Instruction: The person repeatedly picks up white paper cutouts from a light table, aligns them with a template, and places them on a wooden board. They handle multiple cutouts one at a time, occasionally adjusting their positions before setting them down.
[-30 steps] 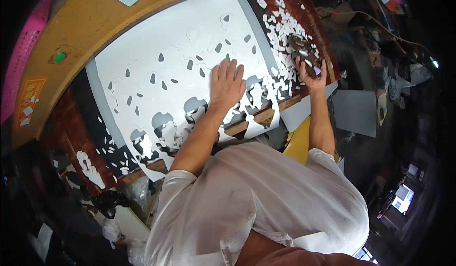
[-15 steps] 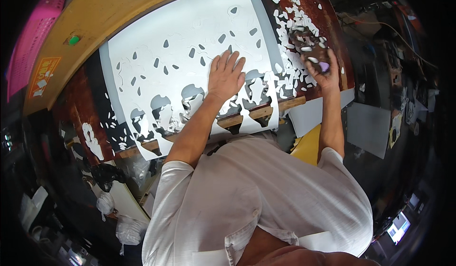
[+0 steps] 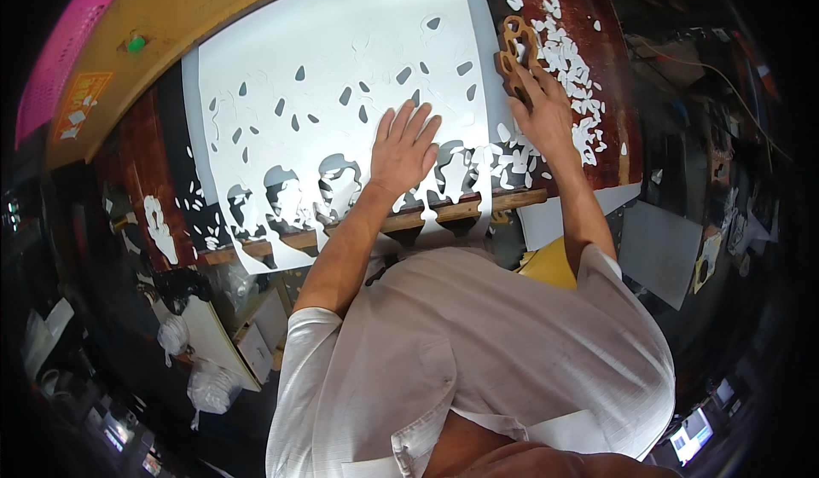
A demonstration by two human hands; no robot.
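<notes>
A white sheet [image 3: 281, 43] with many small holes and larger cut-outs along its near side lies on a grey mat [image 3: 489, 30]. My left hand [image 3: 403, 150] rests flat on the sheet, fingers slightly apart, beside the row of large cut-outs. In my right hand [image 3: 546, 120] is a brown cutting die [image 3: 514, 47] with curved openings. The fingers grip its near end, and part of it is hidden under them. It is over the mat's right edge, beside the sheet.
Small white scraps [image 3: 567, 64] are scattered over the reddish-brown board [image 3: 610, 30] at right. More cut pieces [image 3: 158, 231] lie at the left end. A yellow machine beam [image 3: 171, 22] with a green button runs along the far side. A wooden strip [image 3: 512, 201] edges the near side.
My right hand has carried the cutting die leftward from above the scraps toward the sheet. My left hand remains flat on the sheet. The view has shifted slightly.
</notes>
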